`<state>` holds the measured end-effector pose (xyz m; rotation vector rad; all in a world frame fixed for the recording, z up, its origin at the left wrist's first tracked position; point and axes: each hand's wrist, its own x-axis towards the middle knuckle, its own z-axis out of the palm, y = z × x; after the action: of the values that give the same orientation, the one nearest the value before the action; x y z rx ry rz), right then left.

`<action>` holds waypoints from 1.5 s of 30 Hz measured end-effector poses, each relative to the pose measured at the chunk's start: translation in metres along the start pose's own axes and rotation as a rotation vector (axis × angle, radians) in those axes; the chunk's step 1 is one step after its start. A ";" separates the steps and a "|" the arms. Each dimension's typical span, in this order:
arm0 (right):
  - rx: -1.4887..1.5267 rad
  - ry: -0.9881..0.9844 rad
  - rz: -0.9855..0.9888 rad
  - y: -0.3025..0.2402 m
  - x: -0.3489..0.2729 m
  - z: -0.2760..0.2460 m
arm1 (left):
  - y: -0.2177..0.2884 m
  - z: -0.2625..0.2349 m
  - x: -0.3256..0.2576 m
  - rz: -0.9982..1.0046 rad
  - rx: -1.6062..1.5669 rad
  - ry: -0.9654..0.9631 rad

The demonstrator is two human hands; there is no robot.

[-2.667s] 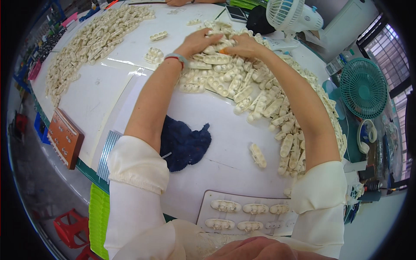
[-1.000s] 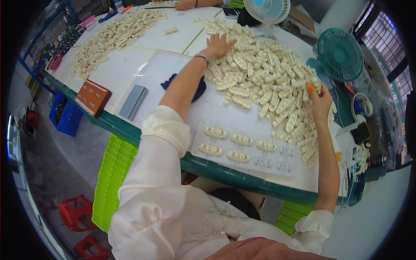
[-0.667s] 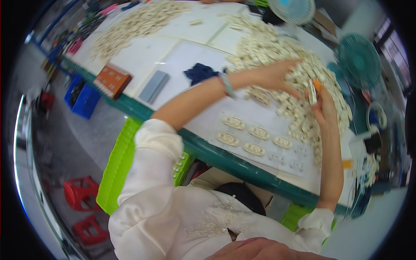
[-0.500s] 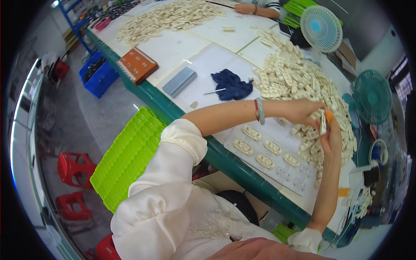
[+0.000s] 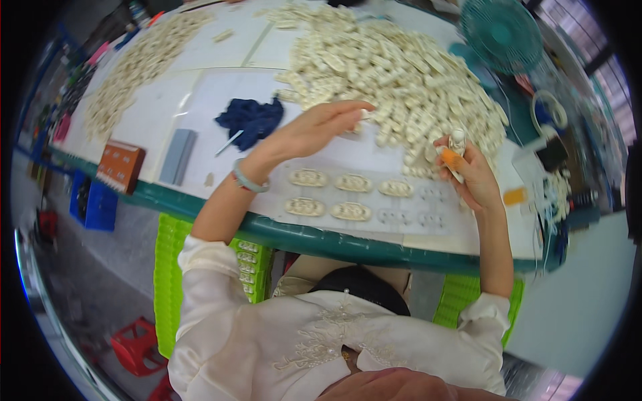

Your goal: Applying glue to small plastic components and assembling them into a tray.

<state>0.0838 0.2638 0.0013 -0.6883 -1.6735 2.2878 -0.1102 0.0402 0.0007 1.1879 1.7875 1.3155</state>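
Note:
My left hand (image 5: 314, 132) reaches over the near edge of a big heap of cream moulded pieces (image 5: 394, 73), fingers stretched out. A whitish bit shows at its fingertips; whether it touches them is unclear. Off to the right, my right hand (image 5: 476, 179) grips an oblong cream moulded piece (image 5: 457, 139), held up on end. Something orange (image 5: 452, 159) is at its thumb, worn or held, I cannot tell. Between my hands and the table edge lies a pale fixture plate (image 5: 418, 230). Several oblong cream pieces (image 5: 352, 182) sit on it in two rows, with bare pegged seats at its right.
Left of the plate lie a dark blue cloth (image 5: 251, 120) with a metal rod, a grey-blue block (image 5: 177, 157) and an orange-brown box (image 5: 120, 164). A teal fan (image 5: 501, 33) stands at back right. Green trays (image 5: 170, 287) are below the green table edge (image 5: 321, 242).
My head view has turned to the right. My hands, formerly together at a cream piece, are now apart; the left has moved back over the heap, and the right keeps the piece.

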 end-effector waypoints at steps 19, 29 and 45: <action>-0.905 -0.361 -0.655 0.043 -0.013 -0.039 | 0.013 0.099 -0.041 0.442 0.458 0.007; -0.755 -0.043 -0.176 0.026 -0.074 -0.048 | 0.000 0.116 -0.045 0.502 0.668 0.059; -1.260 -0.135 -0.936 0.068 -0.063 -0.059 | 0.030 0.082 -0.057 0.261 0.700 0.142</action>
<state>0.1736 0.2637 -0.0621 0.1603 -2.5996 0.5301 -0.0072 0.0238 0.0013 1.7774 2.3606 0.9333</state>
